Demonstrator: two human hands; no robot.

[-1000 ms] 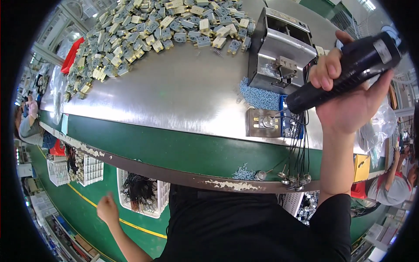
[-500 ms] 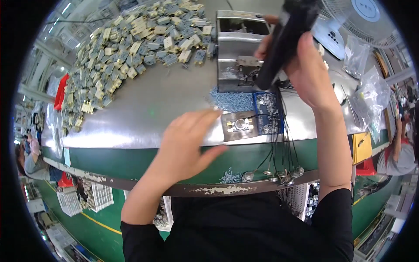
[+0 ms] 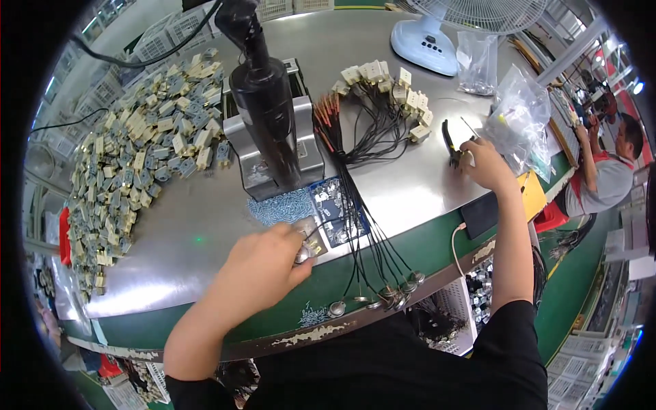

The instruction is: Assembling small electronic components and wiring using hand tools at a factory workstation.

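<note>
The left hand (image 3: 263,266) is curled, thumb below and fingers above, gripping a small round metal part (image 3: 303,255) that sits at the flat metal block (image 3: 318,244) near the front of the bench. The right hand (image 3: 486,165) is bent, its fingertips gathered beside black-and-yellow cutters (image 3: 449,142); whether it grasps them I cannot tell. The 2 hands are well apart.

Just beyond the block lies a granular heap of bluish screws (image 3: 280,207), and right beside it a shallow blue tray (image 3: 320,216) holds shiny bits. Thin, flexible black wires (image 3: 352,195) cross the tray and end in smooth round metal discs (image 3: 388,295) at the bench's edge. Behind, a glossy black cylindrical power driver (image 3: 266,113) stands nearly upright in front of a boxy brushed-steel machine (image 3: 311,140).

Farther left spreads a jumbled pile of angular grey and cream blocks (image 3: 154,137). Right of the machine are cream connectors (image 3: 372,71) on black leads, then crumpled clear plastic bags (image 3: 519,113) and a fan with a smooth pale-blue base (image 3: 424,46).
</note>
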